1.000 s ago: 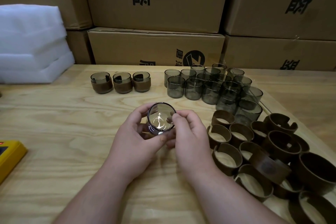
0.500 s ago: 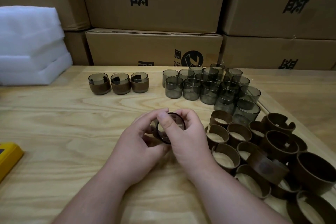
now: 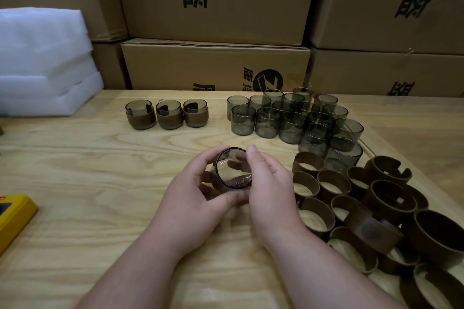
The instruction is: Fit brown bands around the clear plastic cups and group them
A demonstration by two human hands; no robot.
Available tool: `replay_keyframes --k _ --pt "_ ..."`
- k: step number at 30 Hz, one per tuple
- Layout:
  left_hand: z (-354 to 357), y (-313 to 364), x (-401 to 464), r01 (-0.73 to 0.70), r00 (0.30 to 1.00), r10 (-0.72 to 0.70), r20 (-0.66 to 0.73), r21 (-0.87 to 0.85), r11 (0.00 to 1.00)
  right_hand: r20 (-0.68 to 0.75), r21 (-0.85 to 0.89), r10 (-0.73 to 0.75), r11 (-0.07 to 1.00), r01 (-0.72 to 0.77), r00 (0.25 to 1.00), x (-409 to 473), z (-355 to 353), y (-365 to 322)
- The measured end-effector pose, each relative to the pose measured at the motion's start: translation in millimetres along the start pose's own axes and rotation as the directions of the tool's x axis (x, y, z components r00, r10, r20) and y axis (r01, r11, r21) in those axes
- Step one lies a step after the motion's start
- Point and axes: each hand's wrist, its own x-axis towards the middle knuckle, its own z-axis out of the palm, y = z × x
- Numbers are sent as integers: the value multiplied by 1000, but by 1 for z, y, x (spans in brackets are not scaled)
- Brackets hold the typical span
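Held mid-table, the cup [image 3: 232, 170] has tipped back mouth-up since a moment ago, left hand [image 3: 193, 190] and right hand [image 3: 271, 183] both grasping it, its band apparently seated and ready to join the banded row [image 3: 167, 114].

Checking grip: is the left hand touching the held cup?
Touching. The head view shows the left hand with fingers curled round the cup.

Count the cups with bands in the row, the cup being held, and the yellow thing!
Banded cups: 3
Held cup: 1
Yellow thing: 1
Total: 5
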Motion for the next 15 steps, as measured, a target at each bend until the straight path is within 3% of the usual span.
replay_keyframes --k 7,11,15 --pt "1 -1 3 10 995 -17 -102 -69 998 91 -1 36 999 -36 995 -2 1 -2" --pt "0 -3 5 35 989 -52 -142 -117 993 229 -45 -22 998 34 973 -7 2 -6" --pt "0 -4 5 48 989 -64 -133 -120 992 244 -110 -63 990 92 968 -9 3 -3"
